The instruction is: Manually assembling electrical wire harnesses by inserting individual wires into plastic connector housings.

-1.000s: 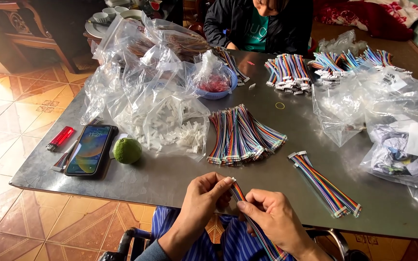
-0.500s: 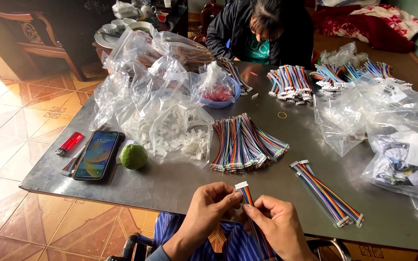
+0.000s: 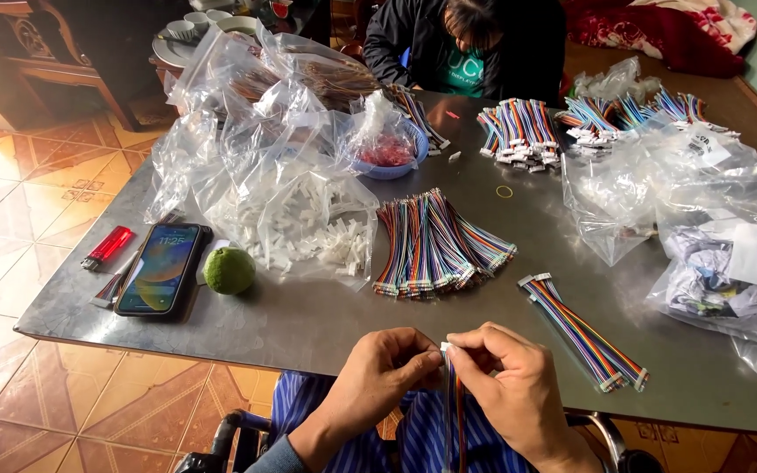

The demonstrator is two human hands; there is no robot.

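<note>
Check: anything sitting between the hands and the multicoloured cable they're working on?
Nothing visible. The left hand and right hand both pinch the white connector at the top of the multicoloured cable, fingertips directly on it, just off the near edge of the table.

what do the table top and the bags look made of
Table top: probably metal sheet, dull grey with a soft sheen and faint reflections. Bags: thin clear plastic film, crinkled and glossy, contents showing through.

One phone (image 3: 159, 268), one lime (image 3: 229, 270), one lighter (image 3: 108, 247)
</note>
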